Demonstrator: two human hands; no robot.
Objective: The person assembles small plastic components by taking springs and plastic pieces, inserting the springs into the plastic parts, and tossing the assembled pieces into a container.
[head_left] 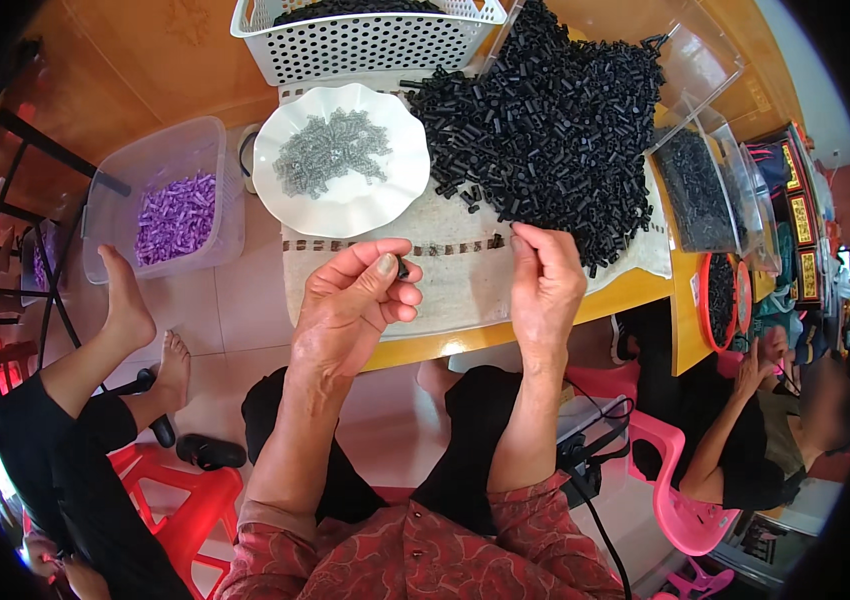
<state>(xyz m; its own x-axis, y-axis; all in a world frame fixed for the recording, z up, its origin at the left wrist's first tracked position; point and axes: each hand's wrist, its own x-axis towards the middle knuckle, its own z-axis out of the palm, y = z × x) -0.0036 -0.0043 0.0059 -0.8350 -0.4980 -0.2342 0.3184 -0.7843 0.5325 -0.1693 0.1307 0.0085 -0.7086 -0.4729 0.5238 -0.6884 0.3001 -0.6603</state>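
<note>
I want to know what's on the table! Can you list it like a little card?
Left hand: pinches a small black piece between thumb and fingers
Right hand: fingers pinched at the edge of the black pile; what it holds is too small to tell
Black pile: many short black tubes heaped on a cloth
White plate: holds small grey parts
White basket: behind the plate
Clear tub: purple pieces, on the floor to the left

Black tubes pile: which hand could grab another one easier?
Probably the right hand: its fingertips are at the edge of the black tubes. The left hand sits farther away and already pinches a small black piece.
</note>
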